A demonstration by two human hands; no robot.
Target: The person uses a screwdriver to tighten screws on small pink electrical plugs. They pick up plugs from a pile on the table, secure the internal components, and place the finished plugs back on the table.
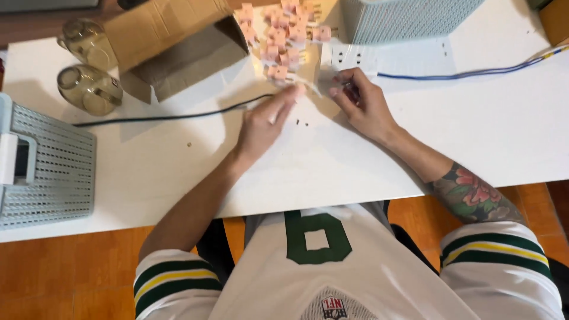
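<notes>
Pink clips (283,37) lie heaped at upper centre, just above both hands. I see my left hand (267,121) loosely open, fingers (blurred) reaching up-right; my right hand (360,102) pinches something small I cannot make out.

Bare white table (474,130) lies open right of the right hand (361,106). Ahead, the pink connector pile (281,35) and cardboard box (172,41) block; 2 glass jars (89,65) and a mesh basket (47,166) crowd the left.
</notes>
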